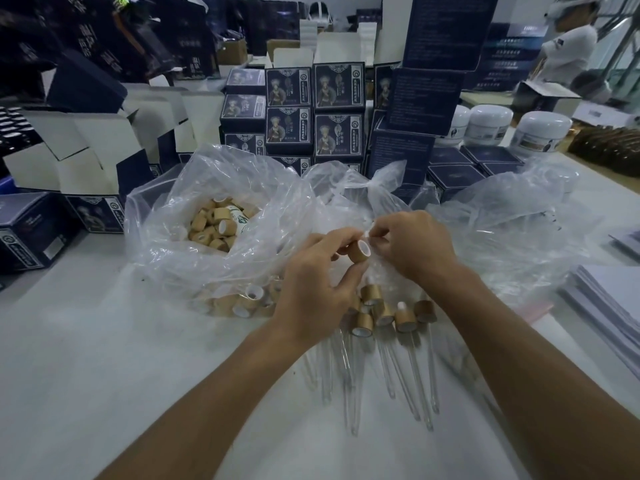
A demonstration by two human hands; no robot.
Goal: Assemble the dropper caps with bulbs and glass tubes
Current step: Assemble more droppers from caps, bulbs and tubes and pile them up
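From the head camera I see both hands meeting over the middle of the surface (104, 375); my left hand (311, 289) holds a tan cap (360, 252) with its fingers curled round it, the cap's white-lined open end turned up and to the right; my right hand (412, 244) pinches a small white bulb (367, 233) between thumb and fingertips, right at the rim of that cap; whether the bulb has entered the cap I cannot tell.

Just below the hands lies a cluster of finished droppers (384, 313), tan caps bunched together and their clear glass tubes (408, 386) fanning out toward me across the surface; some tubes run under my left wrist.

To the left stands an open clear plastic bag (166, 216) with loose tan caps (218, 223) heaped inside; more caps press against its lower fold near my left hand; a second knotted clear bag (367, 188) sits behind my hands, and a third crumpled one (519, 216) lies to the right.

Behind them rise stacks of dark blue printed boxes (311, 109); open white-lined cartons (79, 150) stand at the left; white jars (540, 129) sit at the far right, and a stack of paper sheets (609, 299) lies at the right edge.
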